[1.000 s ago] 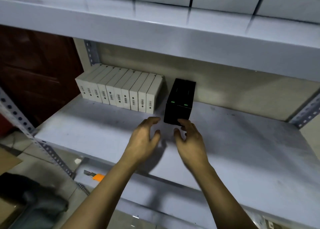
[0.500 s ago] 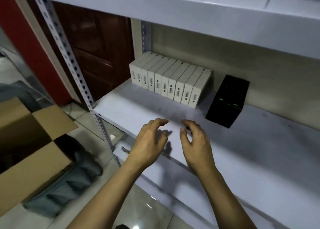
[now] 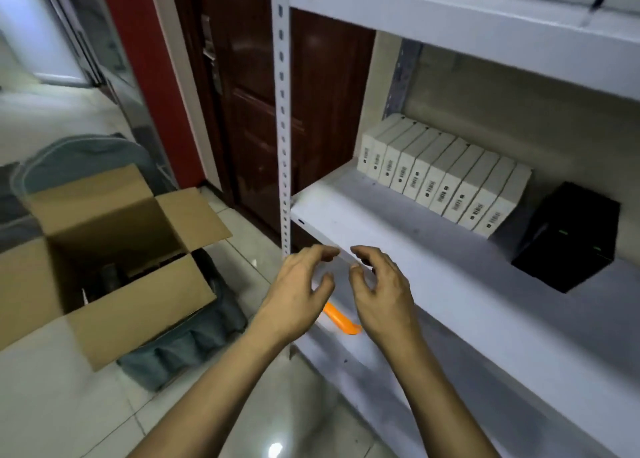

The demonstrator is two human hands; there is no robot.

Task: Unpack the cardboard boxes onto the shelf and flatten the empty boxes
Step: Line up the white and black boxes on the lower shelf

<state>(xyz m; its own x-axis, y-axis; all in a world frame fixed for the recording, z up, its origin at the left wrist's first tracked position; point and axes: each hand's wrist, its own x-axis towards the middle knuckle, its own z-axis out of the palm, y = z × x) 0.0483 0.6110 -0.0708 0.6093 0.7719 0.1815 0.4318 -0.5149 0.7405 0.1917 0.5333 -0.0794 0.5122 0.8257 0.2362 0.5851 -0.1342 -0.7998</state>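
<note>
Far left, on floor: cardboard box (image 3: 104, 249), flaps open, dark items partly visible inside; identity not clear. Box rests against a grey-green bag (image 3: 180, 346) behind and under it. Ctr: perforated steel upright (image 3: 284, 138) of the shelf (image 3: 450, 301), dark wood door (image 3: 256, 93) behind it. Left hand (image 3: 298, 294) is in front of the upright at shelf-edge level, palm down, fingers curled loosely, grip wide, holding nothing. Right hand (image 3: 384, 294) just beside it over the shelf's front edge, same posture, grip wide, empty; fingertips of both hands near each other, not touching. Below and between the hands, on the lower shelf level: orange-handled item (image 3: 341, 320), partly hidden by left hand; type cannot be confirmed. Right of ctr, at rear of shelf: row of white boxes (image 3: 446, 177), standing on edge, packed side to side, barcode labels facing fwd. Far right: black box (image 3: 568, 235) on shelf, close beside last white box, angled relative to the row; contact cannot be told.
</note>
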